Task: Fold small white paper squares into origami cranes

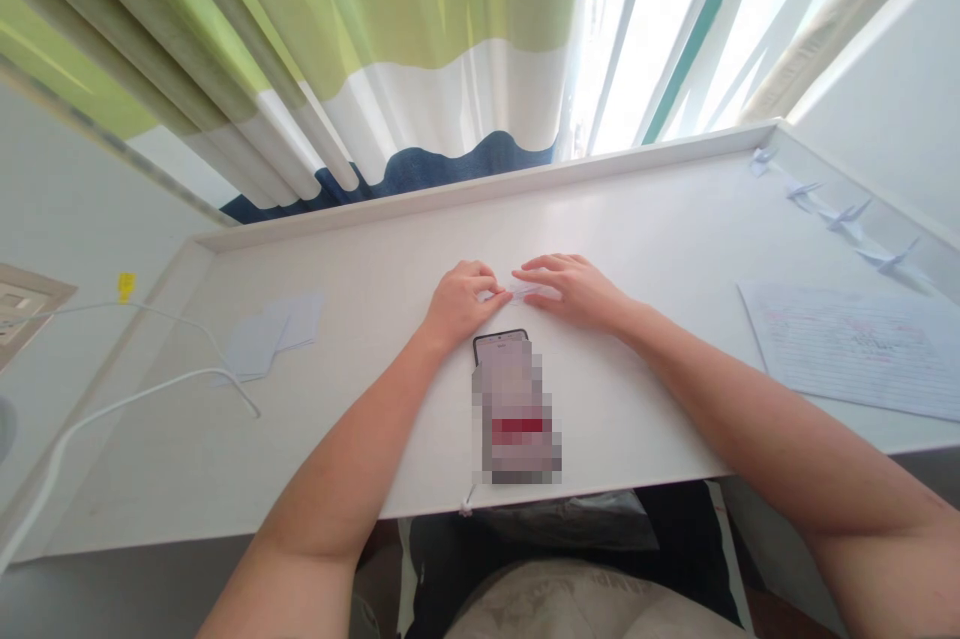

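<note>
Both my hands rest on a white desk (360, 399), meeting over a small folded piece of white paper (517, 291). My left hand (459, 302) is curled, its fingertips pinching the paper's left end. My right hand (574, 289) lies flatter with its fingers pressed down on the paper's right part. Most of the paper is hidden under the fingers. A phone (514, 404) lies face up on the desk just below my hands.
A small stack of white paper squares (270, 334) lies at the left, beside a white cable (150, 389). A lined written sheet (855, 344) sits at the right. Several folded paper cranes (844, 214) line the right rim. A striped curtain (337, 49) hangs behind.
</note>
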Demonstrator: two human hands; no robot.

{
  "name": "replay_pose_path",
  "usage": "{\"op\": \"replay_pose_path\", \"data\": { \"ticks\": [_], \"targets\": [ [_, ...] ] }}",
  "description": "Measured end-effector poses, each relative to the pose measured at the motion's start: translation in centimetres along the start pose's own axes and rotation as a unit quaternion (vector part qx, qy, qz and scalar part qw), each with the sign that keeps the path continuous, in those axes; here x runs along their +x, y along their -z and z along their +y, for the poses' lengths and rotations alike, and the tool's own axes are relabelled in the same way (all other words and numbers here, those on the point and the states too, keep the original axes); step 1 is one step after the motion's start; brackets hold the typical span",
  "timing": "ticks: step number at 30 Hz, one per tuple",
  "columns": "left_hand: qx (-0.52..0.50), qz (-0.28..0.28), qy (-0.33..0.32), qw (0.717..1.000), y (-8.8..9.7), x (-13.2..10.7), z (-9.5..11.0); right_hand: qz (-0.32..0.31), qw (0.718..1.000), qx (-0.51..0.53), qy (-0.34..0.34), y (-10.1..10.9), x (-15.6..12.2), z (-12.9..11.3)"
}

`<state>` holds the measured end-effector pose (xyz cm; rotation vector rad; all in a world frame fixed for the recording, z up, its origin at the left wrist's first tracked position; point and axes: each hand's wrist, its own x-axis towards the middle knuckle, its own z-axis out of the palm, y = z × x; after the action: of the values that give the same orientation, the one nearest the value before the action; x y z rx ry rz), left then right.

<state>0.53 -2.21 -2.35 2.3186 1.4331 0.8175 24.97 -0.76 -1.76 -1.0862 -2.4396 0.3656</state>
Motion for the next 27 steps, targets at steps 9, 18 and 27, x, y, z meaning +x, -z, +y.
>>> {"op": "replay_pose_path", "data": {
  "ticks": [9, 18, 27],
  "targets": [
    [0.037, -0.031, -0.041, 0.998, 0.5, 0.1, -0.6, -0.014, 0.997, 0.077, 0.008, -0.2, 0.0, 1.3],
    [0.020, -0.031, -0.034, 0.999, 0.4, 0.2, -0.5, 0.046, 0.974, 0.198, -0.100, -0.5, 1.1, 1.5],
    [0.011, -0.026, -0.072, 0.997, 0.1, 0.2, -1.2, 0.037, 0.990, 0.130, -0.051, -1.1, 1.2, 1.7]
  ]
}}
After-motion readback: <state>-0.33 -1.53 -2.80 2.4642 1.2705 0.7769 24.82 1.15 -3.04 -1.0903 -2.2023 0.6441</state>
